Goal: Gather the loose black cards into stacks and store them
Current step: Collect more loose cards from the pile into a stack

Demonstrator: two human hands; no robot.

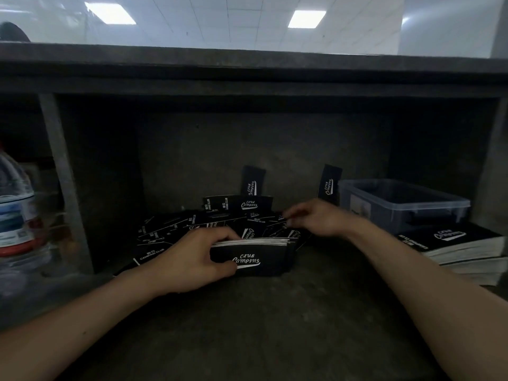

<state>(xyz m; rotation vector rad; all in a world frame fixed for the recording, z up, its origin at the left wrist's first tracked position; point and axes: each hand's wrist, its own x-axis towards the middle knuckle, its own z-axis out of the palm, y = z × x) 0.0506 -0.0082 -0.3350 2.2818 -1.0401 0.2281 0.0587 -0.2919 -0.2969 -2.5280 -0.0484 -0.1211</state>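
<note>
Far left, a blurred water bottle (16, 204). Strewn just behind the left hand (192, 259), loose black cards (176, 226). Clamped between that hand's thumb and curled fingers, a stack (255, 257), long axis left-to-right, printed "CLUB Camping". Nearer the remaining cards, right hand (316, 218), fingers curled over them; grip too blurred to call. Rightward, clear bin (404, 204) and finished stacks (461, 248).

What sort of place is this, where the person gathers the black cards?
Probably a storage compartment under a counter in an office-like room: dark grey shelf walls, a clear plastic storage box beside finished stacks of black printed cards, and flat ceiling light panels above.
</note>
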